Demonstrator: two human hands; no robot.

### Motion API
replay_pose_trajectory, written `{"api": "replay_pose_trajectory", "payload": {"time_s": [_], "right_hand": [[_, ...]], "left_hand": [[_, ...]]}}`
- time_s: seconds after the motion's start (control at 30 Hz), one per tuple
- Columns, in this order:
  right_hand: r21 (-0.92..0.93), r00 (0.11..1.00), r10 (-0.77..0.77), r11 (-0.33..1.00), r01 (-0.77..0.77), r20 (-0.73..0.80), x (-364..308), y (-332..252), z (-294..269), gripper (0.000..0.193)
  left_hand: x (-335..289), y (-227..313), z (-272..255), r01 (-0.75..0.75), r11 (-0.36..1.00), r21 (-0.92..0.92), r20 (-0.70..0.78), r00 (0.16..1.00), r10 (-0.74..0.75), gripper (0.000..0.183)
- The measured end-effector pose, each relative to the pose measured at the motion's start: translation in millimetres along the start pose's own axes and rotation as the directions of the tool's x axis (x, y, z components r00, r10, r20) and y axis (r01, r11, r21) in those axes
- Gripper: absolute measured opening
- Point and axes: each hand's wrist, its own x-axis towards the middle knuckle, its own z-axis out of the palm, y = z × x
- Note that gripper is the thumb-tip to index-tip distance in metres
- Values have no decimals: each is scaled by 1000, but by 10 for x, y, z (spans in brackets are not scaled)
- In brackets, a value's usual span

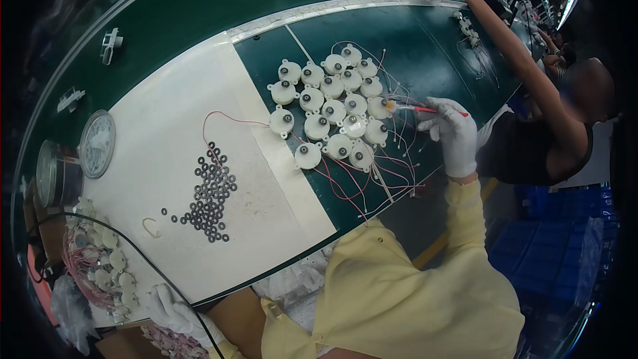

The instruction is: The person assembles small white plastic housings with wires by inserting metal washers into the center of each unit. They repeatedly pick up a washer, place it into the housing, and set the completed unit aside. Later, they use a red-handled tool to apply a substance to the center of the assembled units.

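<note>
My right hand (453, 134), in a white glove, pinches a thin brush (425, 110) with a red handle and a yellowish tip. That tip touches or hovers just over a round white motor (379, 108) at the right side of a group of several similar motors (333, 112). Each shows a dark shaft facing up, and thin red and white wires trail from them. At the lower left, my gloved left hand (174, 311) is low by the table's near edge, its fingers apart and nothing visible in them. Beside it lies a heap of more wired motors (109, 262).
Small dark rings (211, 199) are heaped on a white sheet (279, 206), near a pale curved strip (151, 227). A round tin (56, 173) and a lid (98, 143) stand at the left. A black cable (143, 252) crosses there. A co-worker (538, 113) reaches over at the right.
</note>
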Motion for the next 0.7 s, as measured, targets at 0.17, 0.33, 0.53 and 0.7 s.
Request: {"api": "replay_pose_trajectory", "payload": {"time_s": [0.17,0.33,0.53,0.7], "right_hand": [[32,999,-15,999,14,37,-76,-123,47,36],[0,977,80,997,-82,199,-160,-310,467,33],[-53,979,57,997,-48,197,-98,-242,548,33],[-72,980,77,995,-65,181,-97,-178,459,33]], "left_hand": [[-91,-145,68,-24,1000,16,-30,999,25,50],[-147,-276,127,-32,999,14,-33,999,32,49],[-11,-58,45,-66,997,39,-89,994,69,53],[-27,-64,53,-74,995,66,-102,992,80,53]]}}
